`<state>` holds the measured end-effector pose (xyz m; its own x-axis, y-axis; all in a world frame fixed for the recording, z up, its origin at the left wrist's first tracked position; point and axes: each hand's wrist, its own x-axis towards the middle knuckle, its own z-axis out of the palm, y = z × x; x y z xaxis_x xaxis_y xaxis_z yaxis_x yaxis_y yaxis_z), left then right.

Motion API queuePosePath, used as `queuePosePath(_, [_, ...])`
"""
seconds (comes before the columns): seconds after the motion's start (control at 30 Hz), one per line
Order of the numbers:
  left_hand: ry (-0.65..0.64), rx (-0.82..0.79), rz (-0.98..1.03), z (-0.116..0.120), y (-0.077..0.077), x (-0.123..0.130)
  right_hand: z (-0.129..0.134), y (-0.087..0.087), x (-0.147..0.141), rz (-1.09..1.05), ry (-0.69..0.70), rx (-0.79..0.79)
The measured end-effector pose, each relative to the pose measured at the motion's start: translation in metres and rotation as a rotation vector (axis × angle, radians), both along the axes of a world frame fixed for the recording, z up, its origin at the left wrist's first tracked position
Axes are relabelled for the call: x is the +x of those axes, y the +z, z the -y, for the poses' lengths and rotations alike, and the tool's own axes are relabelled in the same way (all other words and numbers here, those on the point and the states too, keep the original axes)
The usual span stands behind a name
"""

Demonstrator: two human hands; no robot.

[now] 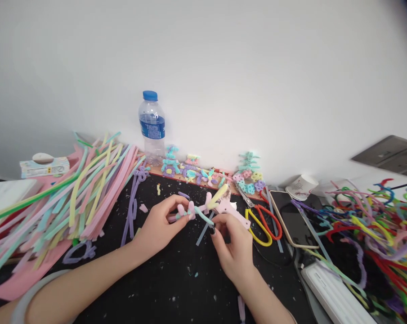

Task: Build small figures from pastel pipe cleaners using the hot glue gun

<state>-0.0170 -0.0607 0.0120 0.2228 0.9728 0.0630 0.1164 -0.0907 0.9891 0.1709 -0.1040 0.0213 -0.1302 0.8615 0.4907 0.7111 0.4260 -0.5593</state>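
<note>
My left hand [163,225] is closed, its thumb and fingers pinching a small pipe cleaner figure [191,209] of pink, lilac and teal loops. From the figure a teal strand reaches right to my right hand [233,245], whose thumb and forefinger pinch its tip. Pink and yellow petal-like loops [217,197] show just above the strand; I cannot tell if they are joined to the figure. Behind my right hand lies a pale pink glue gun [230,210], partly hidden by the fingers. Scissors [260,220] with yellow and red handles rest right of it.
Pastel pipe cleaners [98,189] are heaped at left. A water bottle [151,128] stands by the wall, beside finished pipe cleaner flowers [206,177]. At right are a phone [296,220], a paper cup [301,186], a white power strip [334,292] and tangled coloured pipe cleaners [385,234].
</note>
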Motion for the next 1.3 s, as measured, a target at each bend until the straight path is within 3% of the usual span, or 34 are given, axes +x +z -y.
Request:
queuePosePath(0.13, [-0.032, -0.014, -0.007, 0.003, 0.001, 0.002, -0.001, -0.004, -0.012, -0.030, -0.046, -0.063])
queuePosePath(0.43, [-0.095, -0.211, 0.240, -0.002, 0.002, 0.003, -0.004, -0.011, -0.012, 0.039, -0.097, -0.223])
queuePosePath(0.83, [-0.131, -0.398, 0.497, -0.002, 0.000, 0.003, -0.001, -0.014, -0.018, 0.123, -0.003, -0.113])
queuePosePath(1.17, [-0.197, -0.531, 0.695, -0.003, 0.000, 0.002, -0.002, -0.016, -0.020, -0.134, 0.049, 0.030])
queuePosePath(1.3, [-0.195, -0.564, 0.725, -0.004, -0.002, 0.002, -0.003, -0.015, -0.022, -0.346, 0.002, -0.066])
